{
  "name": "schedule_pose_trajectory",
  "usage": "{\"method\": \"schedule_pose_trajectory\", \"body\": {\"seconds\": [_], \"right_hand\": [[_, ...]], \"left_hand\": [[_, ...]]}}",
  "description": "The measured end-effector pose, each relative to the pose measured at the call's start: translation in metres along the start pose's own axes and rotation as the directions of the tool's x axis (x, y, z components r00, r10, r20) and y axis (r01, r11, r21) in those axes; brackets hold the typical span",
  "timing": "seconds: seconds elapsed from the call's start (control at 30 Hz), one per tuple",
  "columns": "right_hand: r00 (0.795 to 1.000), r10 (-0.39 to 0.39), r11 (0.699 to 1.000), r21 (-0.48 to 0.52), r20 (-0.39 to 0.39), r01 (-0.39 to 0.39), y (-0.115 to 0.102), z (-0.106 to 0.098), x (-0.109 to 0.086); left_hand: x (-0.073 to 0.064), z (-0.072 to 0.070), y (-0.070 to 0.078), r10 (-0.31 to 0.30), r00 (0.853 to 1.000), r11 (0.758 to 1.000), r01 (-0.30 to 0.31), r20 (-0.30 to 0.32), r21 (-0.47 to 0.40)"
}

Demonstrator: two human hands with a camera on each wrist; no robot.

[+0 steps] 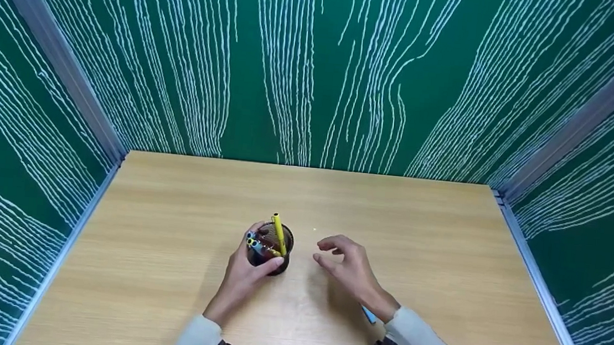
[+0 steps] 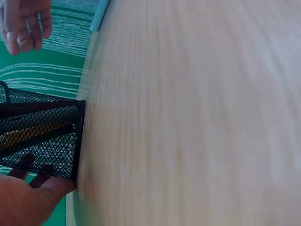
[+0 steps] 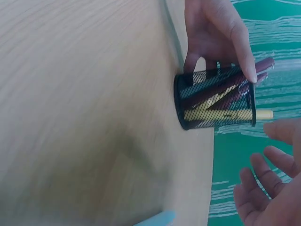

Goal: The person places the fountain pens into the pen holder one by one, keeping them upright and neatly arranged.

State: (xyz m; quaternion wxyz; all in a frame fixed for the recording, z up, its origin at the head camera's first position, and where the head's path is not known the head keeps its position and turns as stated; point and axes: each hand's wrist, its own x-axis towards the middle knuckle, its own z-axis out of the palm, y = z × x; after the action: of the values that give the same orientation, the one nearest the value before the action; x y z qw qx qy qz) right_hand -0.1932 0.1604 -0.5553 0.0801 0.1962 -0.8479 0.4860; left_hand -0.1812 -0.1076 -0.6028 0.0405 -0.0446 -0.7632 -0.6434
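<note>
A black mesh pen holder (image 1: 288, 243) stands on the wooden table (image 1: 182, 200) with several pens in it. One yellow pen (image 1: 278, 228) leans up above the rim. My left hand (image 1: 245, 275) grips the holder from its left side, thumb at the near rim and fingers around the far side. In the right wrist view, dark red pens (image 3: 263, 66) show inside the mesh beside the yellow one. To the right of the holder, my right hand (image 1: 351, 265) hovers over the table with fingers loosely bent and nothing between them.
Under the right wrist a light blue stick-like thing (image 1: 368, 314) lies on the table, mostly hidden by the arm. Green walls (image 1: 270, 80) with white wavy lines rise at the back and both sides. A small dark camera sits on each wrist.
</note>
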Motion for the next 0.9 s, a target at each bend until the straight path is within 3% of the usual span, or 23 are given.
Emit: {"method": "schedule_pose_trajectory", "body": {"seconds": [0.2,0.4,0.9], "right_hand": [[0.998,0.061,0.998,0.033,-0.008,-0.060,0.015,-0.008,-0.017],[0.990,0.134,0.990,0.058,-0.044,-0.131,0.031,-0.012,-0.035],[0.951,0.272,0.956,-0.071,-0.145,-0.284,0.060,-0.015,-0.070]], "left_hand": [[0.002,-0.001,-0.001,0.026,1.000,0.999,-0.026,0.011,-0.029],[0.002,-0.002,-0.001,0.015,1.000,0.999,-0.015,0.014,-0.042],[0.001,-0.001,-0.002,0.020,1.000,0.999,-0.019,0.018,-0.047]]}}
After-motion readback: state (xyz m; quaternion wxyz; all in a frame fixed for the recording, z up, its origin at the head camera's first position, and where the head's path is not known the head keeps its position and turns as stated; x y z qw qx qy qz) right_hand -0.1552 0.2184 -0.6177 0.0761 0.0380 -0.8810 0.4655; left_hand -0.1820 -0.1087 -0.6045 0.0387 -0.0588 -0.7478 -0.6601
